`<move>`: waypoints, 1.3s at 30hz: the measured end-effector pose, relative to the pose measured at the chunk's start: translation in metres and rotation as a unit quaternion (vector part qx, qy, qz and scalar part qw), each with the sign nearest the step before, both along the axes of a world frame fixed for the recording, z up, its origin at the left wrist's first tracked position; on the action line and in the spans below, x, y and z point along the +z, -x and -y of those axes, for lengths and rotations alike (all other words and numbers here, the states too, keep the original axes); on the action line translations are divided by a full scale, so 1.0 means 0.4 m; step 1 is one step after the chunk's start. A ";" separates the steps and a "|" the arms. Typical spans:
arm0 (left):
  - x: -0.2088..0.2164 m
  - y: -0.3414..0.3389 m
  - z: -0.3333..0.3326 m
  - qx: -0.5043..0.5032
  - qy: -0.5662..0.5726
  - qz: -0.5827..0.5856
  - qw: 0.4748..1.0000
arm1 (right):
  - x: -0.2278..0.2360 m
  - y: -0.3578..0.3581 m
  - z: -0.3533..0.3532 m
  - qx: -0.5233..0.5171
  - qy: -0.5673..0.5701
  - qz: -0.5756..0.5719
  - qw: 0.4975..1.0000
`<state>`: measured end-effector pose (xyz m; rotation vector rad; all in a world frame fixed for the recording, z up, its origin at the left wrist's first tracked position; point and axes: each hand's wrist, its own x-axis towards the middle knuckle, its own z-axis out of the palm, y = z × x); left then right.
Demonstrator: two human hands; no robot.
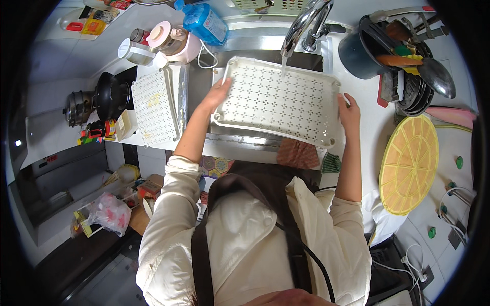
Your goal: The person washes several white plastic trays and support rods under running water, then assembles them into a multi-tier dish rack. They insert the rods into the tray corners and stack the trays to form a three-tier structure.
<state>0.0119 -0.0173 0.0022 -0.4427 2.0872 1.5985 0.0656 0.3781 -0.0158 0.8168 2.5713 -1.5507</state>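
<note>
A white perforated rack shelf point(278, 99) is held tilted over the sink point(201, 81), its holes in a flower-like pattern. My left hand point(218, 96) grips its left edge, the fingers partly hidden behind it. At the opposite edge my right hand point(349, 115) holds the shelf, with some fingers showing beside the rim. A thin stream of water runs from the chrome faucet point(296, 30) onto the far part of the shelf. Another white perforated shelf point(155, 109), marked with yellowish stains, lies on the counter to the left.
Behind the sink stand a blue bottle point(205, 23) and a pink kettle point(176, 45). A dark utensil bucket point(357, 51) and a round yellow lattice tray point(410, 164) are at right. Black cookware point(109, 97) sits far left. Cloths point(298, 154) hang at the sink's front.
</note>
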 end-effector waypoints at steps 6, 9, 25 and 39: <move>0.077 0.002 0.068 0.034 0.129 -0.092 0.987 | -0.058 0.014 0.186 0.059 -0.019 -0.126 0.990; 0.113 0.000 0.071 0.024 0.161 -0.177 0.971 | -0.057 0.049 0.269 0.084 -0.071 -0.235 0.966; 0.114 -0.077 -0.033 0.092 0.088 -0.258 0.958 | 0.090 0.210 0.696 0.064 0.135 -0.419 0.896; 0.126 -0.114 -0.066 0.076 0.031 -0.258 0.963 | 0.136 0.164 0.703 0.159 0.060 -0.320 0.932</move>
